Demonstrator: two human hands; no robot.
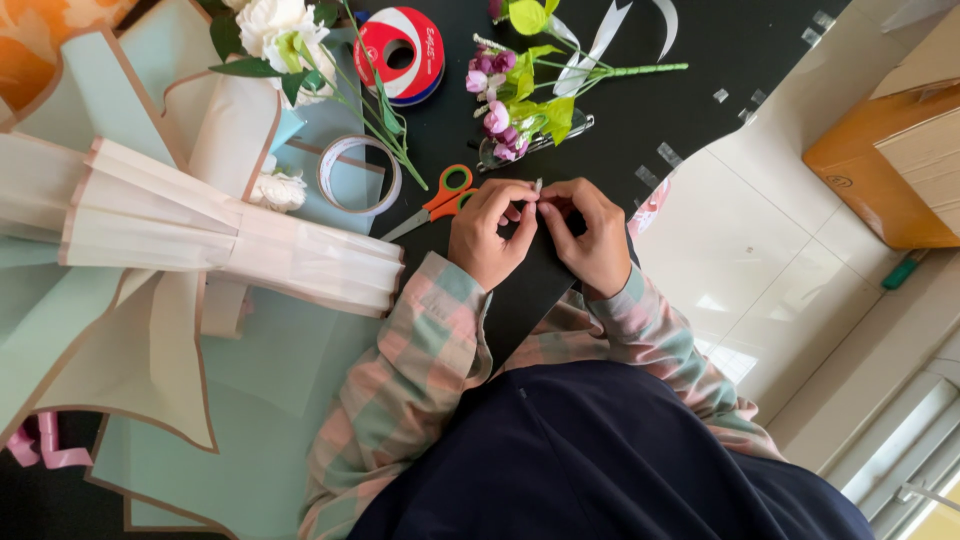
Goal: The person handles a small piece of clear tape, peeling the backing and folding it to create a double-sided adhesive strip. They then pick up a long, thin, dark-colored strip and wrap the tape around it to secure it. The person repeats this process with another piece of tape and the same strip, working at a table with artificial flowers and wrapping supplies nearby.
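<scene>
Both hands just right of orange scissors (445, 197) on black desk (700, 60). Left hand (490, 232) and right hand (592, 232) pinch small pale strip (538, 192), probably tape. Step judged: peeling/separating; next needs steady fingertip pull.

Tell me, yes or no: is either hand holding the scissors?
No. The scissors lie on the black table beside the left hand, while both hands pinch a small pale piece; right hand.

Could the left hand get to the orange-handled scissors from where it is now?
Probably yes: the scissors lie on the black table just beside the left hand, nothing between them, though its fingers are busy pinching a small piece.
</scene>
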